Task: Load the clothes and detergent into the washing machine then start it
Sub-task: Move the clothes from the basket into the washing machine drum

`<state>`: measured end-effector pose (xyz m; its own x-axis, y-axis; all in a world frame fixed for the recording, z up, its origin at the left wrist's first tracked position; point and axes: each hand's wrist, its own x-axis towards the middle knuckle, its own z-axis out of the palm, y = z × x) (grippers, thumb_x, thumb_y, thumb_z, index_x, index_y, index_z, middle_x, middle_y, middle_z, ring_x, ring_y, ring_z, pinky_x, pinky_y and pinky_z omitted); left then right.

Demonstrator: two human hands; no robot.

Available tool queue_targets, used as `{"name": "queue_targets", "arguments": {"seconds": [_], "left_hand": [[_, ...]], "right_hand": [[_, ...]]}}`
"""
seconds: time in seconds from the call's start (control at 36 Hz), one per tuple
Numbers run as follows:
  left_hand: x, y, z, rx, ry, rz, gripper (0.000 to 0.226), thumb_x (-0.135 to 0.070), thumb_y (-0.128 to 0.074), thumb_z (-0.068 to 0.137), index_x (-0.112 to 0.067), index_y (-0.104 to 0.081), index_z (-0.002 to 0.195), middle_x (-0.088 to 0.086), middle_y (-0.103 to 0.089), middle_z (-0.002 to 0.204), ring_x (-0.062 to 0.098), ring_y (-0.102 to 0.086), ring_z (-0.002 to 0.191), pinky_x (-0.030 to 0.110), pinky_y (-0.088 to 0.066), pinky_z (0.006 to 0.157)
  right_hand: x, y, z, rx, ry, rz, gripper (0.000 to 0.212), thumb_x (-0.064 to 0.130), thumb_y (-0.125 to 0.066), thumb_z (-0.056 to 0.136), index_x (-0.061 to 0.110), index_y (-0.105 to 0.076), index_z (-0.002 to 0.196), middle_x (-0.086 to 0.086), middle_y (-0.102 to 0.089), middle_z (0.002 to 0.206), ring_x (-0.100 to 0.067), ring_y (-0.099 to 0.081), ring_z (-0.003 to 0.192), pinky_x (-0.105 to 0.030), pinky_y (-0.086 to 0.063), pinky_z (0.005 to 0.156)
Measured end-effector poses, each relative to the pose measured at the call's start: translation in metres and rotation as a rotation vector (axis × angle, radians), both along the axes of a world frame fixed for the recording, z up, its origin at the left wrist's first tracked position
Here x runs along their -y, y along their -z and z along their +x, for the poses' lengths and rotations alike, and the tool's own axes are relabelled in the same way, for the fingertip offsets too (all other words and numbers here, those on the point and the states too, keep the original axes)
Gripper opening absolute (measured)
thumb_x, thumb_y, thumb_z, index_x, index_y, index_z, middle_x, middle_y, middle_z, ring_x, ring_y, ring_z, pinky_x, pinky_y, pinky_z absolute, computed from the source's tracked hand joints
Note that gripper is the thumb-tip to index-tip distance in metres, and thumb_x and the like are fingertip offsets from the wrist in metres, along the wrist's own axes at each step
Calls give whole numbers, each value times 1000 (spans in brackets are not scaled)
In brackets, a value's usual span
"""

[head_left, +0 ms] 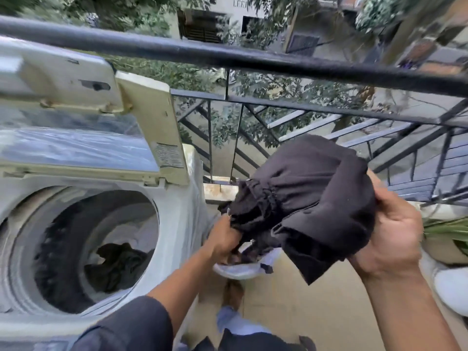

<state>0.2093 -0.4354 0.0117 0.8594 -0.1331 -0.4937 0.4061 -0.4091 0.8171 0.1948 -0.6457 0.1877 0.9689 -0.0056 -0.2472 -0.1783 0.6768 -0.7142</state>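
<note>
Black cloth fills the middle right of the view — a dark garment (311, 198) with a gathered waistband, held up in the air to the right of the washing machine (96, 224). The right hand (390, 236) grips its right edge, fingers curled round the fabric and thumb on top. The left hand (225, 239) reaches lower down, its fingers closed on a bunch of the same dark fabric just above a white basin (238, 271) on the floor; whether it grasps this garment or another piece in the basin cannot be told.

The machine is a top loader with its lid (83, 138) folded up and back, and the round drum (101, 247) lies open. Some dark clothes (119, 264) already lie at the bottom of the drum, with a pale item beside them.

Behind the hands runs a black metal railing (253, 62), with trees and buildings beyond — the floor is pale tile (316, 312).
</note>
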Motion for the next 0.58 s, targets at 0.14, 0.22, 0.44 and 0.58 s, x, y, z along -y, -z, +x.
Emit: {"name": "queue_targets", "arguments": {"seconds": [0.14, 0.22, 0.44, 0.58], "left_hand": [[-17, -51, 20, 128, -117, -290, 25, 6, -61, 102, 3, -62, 127, 29, -65, 131, 31, -57, 119, 49, -49, 105], [-27, -97, 29, 76, -170, -480, 16, -11, -65, 99, -23, -72, 107, 25, -72, 115, 29, -60, 103, 46, -50, 87], [-41, -169, 29, -17, -255, -920, 29, -26, -49, 104, -10, -68, 118, 4, -81, 106, 19, -78, 97, 31, -64, 84], [-50, -215, 28, 5, -210, -1124, 52, -37, -36, 107, -12, -82, 111, 13, -76, 125, 26, -72, 119, 39, -58, 101]], "right_hand": [[15, 8, -6, -8, 152, -55, 46, 29, -60, 94, 9, -58, 135, -12, -68, 129, -25, -60, 128, -49, -45, 113], [17, 25, -10, -1, 192, -199, 15, 22, -56, 100, 25, -70, 99, 1, -73, 105, -16, -69, 103, -36, -55, 97], [-3, 96, -23, -19, 199, -848, 6, 12, -56, 105, 10, -62, 105, -19, -62, 98, -25, -53, 89, -41, -43, 79], [-37, 124, -39, -130, 64, -817, 37, -10, -57, 95, 19, -63, 116, -1, -73, 108, -24, -67, 104, -32, -51, 83]]}}
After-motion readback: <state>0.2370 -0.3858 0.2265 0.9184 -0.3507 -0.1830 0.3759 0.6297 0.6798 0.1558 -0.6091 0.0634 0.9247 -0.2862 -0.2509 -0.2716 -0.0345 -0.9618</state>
